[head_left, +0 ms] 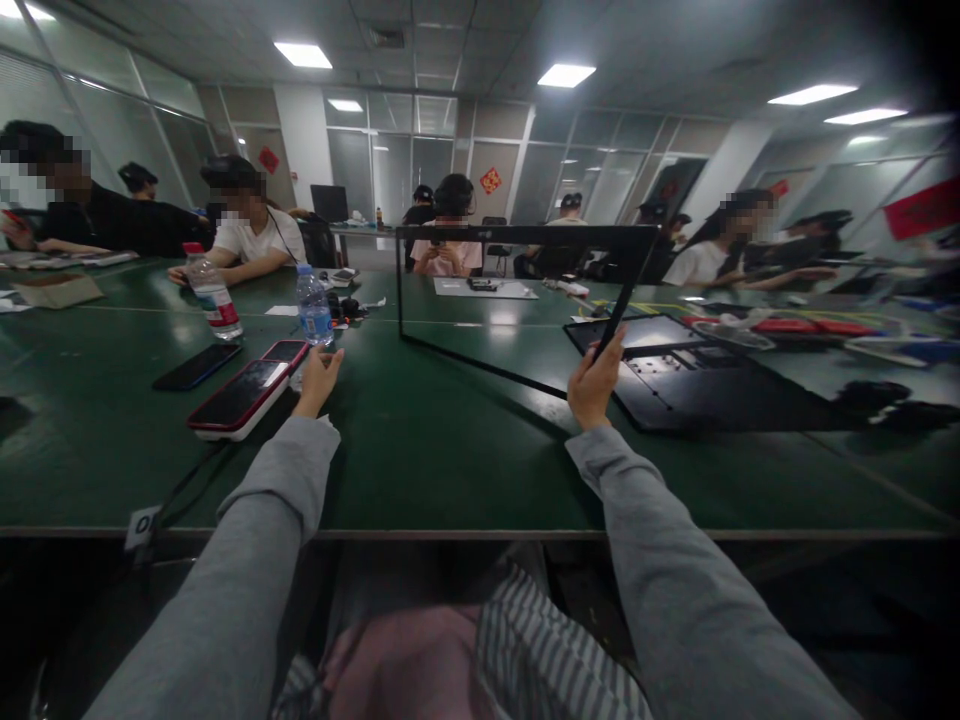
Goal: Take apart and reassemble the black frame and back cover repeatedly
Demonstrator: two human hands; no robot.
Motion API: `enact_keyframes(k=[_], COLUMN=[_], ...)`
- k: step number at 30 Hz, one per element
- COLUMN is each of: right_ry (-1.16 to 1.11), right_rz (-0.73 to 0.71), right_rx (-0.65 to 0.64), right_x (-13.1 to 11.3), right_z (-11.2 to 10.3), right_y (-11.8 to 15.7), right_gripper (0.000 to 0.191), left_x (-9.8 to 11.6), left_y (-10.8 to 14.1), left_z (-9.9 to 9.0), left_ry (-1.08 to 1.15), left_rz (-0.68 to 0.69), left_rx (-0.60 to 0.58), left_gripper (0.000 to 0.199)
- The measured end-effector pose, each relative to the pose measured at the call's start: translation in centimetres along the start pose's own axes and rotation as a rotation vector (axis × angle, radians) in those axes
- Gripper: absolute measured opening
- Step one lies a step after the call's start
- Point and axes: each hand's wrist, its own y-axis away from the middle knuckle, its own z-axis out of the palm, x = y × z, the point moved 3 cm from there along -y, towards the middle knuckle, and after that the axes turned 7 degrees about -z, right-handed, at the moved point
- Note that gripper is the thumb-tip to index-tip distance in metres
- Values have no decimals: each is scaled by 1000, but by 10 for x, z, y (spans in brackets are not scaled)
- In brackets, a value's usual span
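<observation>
A thin black rectangular frame (484, 368) is held up and tilted above the green table, its middle open. My right hand (596, 380) grips it at the lower right corner, with the fingers behind the side bar. Beside the phones, near the foot of a blue-capped water bottle (315, 310), is my left hand (320, 380); its fingers are apart and nothing shows in them. To the right of my right hand lies a flat black panel (720, 390) with small fittings on it, partly behind the frame and hand.
A red-edged phone on a white case (240, 395), a dark phone (196, 367) and a red-capped bottle (216, 295) stand or lie at left. Black items (874, 395) lie far right. Several people sit across the green table (450, 490).
</observation>
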Motion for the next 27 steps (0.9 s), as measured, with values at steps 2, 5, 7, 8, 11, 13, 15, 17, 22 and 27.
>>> enact_keyframes(k=[2,5,7,8,11,13,15,17,22,27], right_ry=[-52,-87,-88,-88,-93,-97,-93,-81,-28,35], right_rz=[16,75,114,126,159,198,225,224,191,237], right_rx=[-32,-93,-131,-155,-280,-397,-496,-549,-586,-684], right_x=[-2,-3,-3,-3,0,3,6,11,29,45], right_z=[7,17,22,25,33,40,46,51,61,73], right_y=[2,6,9,11,17,23,27,30,34,39], right_gripper=[68,68,69,70,72,71,67,62,51,46], left_x=[6,14,15,15,12,10,10,11,13,10], left_y=[4,11,14,15,14,13,13,14,20,16], left_z=[1,6,11,13,16,14,12,10,8,9], left_ry=[40,58,57,62,93,92,57,-15,-273,-307], left_rz=[37,84,81,72,51,42,36,42,40,-16], left_rx=[-8,-29,-76,-104,-154,-134,-100,-72,-53,-63], left_gripper=[59,56,50,47,45,45,45,45,42,41])
